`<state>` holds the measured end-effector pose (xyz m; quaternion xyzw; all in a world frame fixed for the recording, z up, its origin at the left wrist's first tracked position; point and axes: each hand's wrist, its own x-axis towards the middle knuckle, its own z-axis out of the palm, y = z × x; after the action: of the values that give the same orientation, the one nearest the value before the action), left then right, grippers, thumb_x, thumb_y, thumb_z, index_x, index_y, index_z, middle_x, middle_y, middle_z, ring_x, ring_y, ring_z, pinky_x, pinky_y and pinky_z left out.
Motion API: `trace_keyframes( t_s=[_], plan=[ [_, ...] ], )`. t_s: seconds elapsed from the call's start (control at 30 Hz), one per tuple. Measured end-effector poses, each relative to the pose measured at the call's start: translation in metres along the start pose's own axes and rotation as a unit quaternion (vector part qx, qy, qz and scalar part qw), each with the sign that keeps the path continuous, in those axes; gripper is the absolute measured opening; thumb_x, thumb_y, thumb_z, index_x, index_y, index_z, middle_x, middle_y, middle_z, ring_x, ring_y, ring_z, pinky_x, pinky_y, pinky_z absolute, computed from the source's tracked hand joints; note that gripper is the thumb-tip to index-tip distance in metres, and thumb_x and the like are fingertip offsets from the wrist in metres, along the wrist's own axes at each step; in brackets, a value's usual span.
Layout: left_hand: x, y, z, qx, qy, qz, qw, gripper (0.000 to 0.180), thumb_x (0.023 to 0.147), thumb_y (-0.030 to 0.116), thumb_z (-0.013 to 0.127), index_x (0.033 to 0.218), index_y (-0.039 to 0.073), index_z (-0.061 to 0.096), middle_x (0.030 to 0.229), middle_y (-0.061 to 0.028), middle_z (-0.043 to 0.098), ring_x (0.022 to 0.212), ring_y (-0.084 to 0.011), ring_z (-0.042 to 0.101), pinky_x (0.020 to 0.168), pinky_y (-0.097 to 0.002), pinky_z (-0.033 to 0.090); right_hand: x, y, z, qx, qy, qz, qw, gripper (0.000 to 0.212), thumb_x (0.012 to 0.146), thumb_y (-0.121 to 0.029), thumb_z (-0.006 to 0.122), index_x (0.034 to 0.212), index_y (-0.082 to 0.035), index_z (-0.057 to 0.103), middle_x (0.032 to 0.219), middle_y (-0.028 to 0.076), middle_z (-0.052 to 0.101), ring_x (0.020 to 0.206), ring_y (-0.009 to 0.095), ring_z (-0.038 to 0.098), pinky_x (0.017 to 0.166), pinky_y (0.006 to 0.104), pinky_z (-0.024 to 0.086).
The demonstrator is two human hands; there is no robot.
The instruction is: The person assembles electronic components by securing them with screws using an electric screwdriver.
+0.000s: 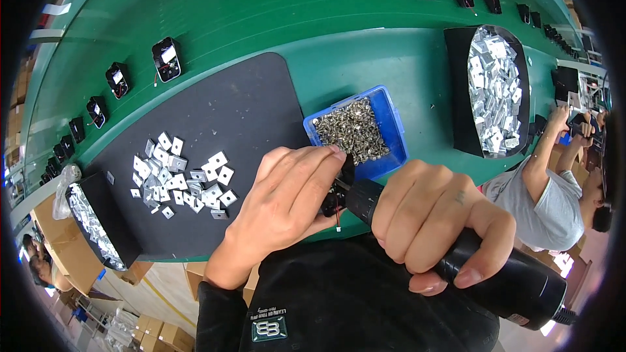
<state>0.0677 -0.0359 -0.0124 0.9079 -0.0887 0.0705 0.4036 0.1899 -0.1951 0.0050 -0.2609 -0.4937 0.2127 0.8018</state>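
Observation:
My right hand (437, 215) is wrapped round a black electric screwdriver (521, 290), its body slanting down to the lower right. The driver's tip points left into a small black plastic housing (332, 202), which my left hand (280, 199) grips. Most of that housing is hidden behind my left fingers. A red wire with a white connector (338, 228) hangs below it. Just beyond my hands stands a blue bin (393, 124) of small metal screws (352, 132). Left of my left hand, a loose pile of small silvery square plates with holes (176, 179) lies on a black mat (241, 104).
A black box of silvery plates (460, 91) stands at the right, another (120, 221) at the far left. Black housings (167, 60) line the green conveyor (274, 0) beyond the worktop. Co-workers sit at the right (548, 202) and far left (42, 267).

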Motion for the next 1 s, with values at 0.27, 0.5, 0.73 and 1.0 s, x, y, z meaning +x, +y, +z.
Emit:
trace_keyframes(
  t_s=[0.27, 0.5, 0.73, 1.0],
  plan=[
    [0.001, -0.003, -0.014, 0.031, -0.039, 0.008, 0.999, 0.066, 0.060, 0.020, 0.078, 0.119, -0.002, 0.059, 0.118, -0.0127, 0.062, 0.108, -0.0304, 0.058, 0.094, -0.0433, 0.042, 0.001, -0.003, 0.003, 0.018, 0.040, -0.066, 0.997, 0.056, 0.085, -0.003, 0.072, 0.132, -0.018, 0.045, 0.063, 0.005, 0.062, 0.049, 0.014, 0.059, 0.047, 0.0266, 0.052],
    [0.054, -0.081, -0.049, 0.201, 0.114, -0.117, 0.966, 0.077, 0.062, 0.001, 0.080, 0.132, 0.004, 0.048, 0.135, -0.0170, 0.052, 0.122, -0.0379, 0.049, 0.106, -0.0431, 0.039, -0.007, -0.047, -0.034, -0.096, 0.124, -0.085, 0.984, 0.053, 0.086, -0.009, 0.072, 0.131, -0.017, 0.044, 0.063, -0.002, 0.059, 0.049, 0.013, 0.057, 0.045, 0.0278, 0.049],
    [0.091, -0.152, -0.049, 0.174, 0.031, -0.173, 0.969, 0.077, 0.068, 0.007, 0.081, 0.136, 0.003, 0.045, 0.146, -0.0200, 0.042, 0.132, -0.0392, 0.044, 0.108, -0.0441, 0.039, -0.045, 0.007, -0.043, -0.086, 0.178, 0.080, 0.977, 0.056, 0.078, 0.003, 0.068, 0.124, -0.003, 0.038, 0.062, 0.004, 0.049, 0.057, 0.017, 0.053, 0.057, 0.0321, 0.047],
    [0.113, 0.028, -0.061, -0.001, -0.010, 0.175, 0.985, 0.038, 0.067, 0.003, 0.071, 0.105, 0.003, 0.064, 0.102, -0.0118, 0.066, 0.091, -0.0264, 0.066, 0.082, -0.0404, 0.053, -0.052, 0.015, -0.046, -0.035, 0.271, 0.046, 0.961, 0.054, 0.077, 0.003, 0.069, 0.123, 0.002, 0.041, 0.065, 0.004, 0.052, 0.057, 0.015, 0.054, 0.055, 0.0280, 0.047]
  ],
)
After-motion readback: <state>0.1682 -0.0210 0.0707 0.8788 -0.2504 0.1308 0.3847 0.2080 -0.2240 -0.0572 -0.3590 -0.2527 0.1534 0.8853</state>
